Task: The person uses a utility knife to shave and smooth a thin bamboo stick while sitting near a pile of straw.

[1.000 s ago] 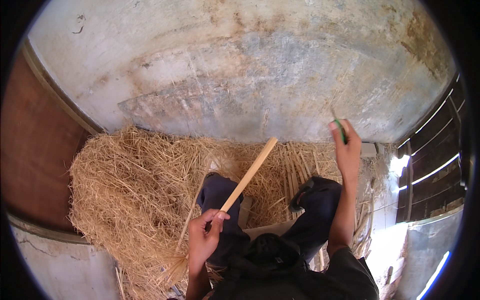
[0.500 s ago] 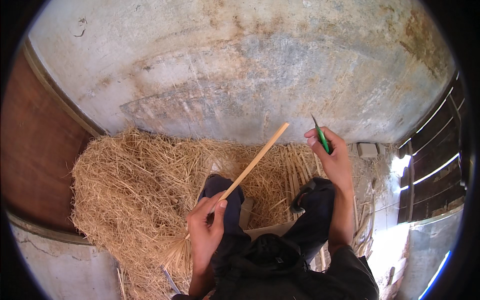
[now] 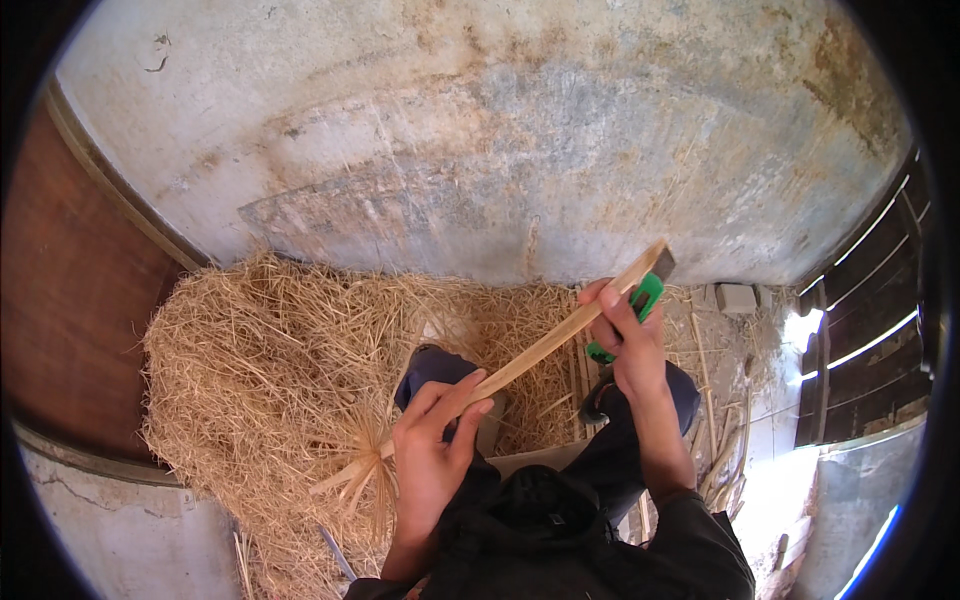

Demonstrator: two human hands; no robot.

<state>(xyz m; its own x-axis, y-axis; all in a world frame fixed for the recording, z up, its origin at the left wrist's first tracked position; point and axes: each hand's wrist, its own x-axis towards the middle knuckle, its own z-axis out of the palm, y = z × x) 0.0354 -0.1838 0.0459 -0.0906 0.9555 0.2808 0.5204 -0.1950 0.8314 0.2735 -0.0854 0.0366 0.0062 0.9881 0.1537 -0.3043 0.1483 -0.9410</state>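
Note:
My left hand (image 3: 430, 455) grips a pale wooden strip (image 3: 545, 346), perhaps bamboo, around its lower part. The strip slants up to the right across my lap. A spread of thin curled shavings (image 3: 366, 458) fans out at its lower end, just left of that hand. In my right hand (image 3: 636, 350) is a green-handled utility knife (image 3: 648, 294). Its blade lies against or close beside the strip's upper end. The right thumb and fingers also close around the strip there, so both things are in that hand.
A large straw heap (image 3: 250, 370) fills the left side and spreads under my legs. Behind it rises a stained plaster wall (image 3: 480, 150). Loose sticks (image 3: 735, 450) and a grey block (image 3: 736, 298) lie at the right. A long metal blade-like piece (image 3: 338, 553) rests on the straw.
The strip has swung up and right, its upper end now reaching my right hand. The knife has turned and come against or near it. The shavings show more fully beside my left hand.

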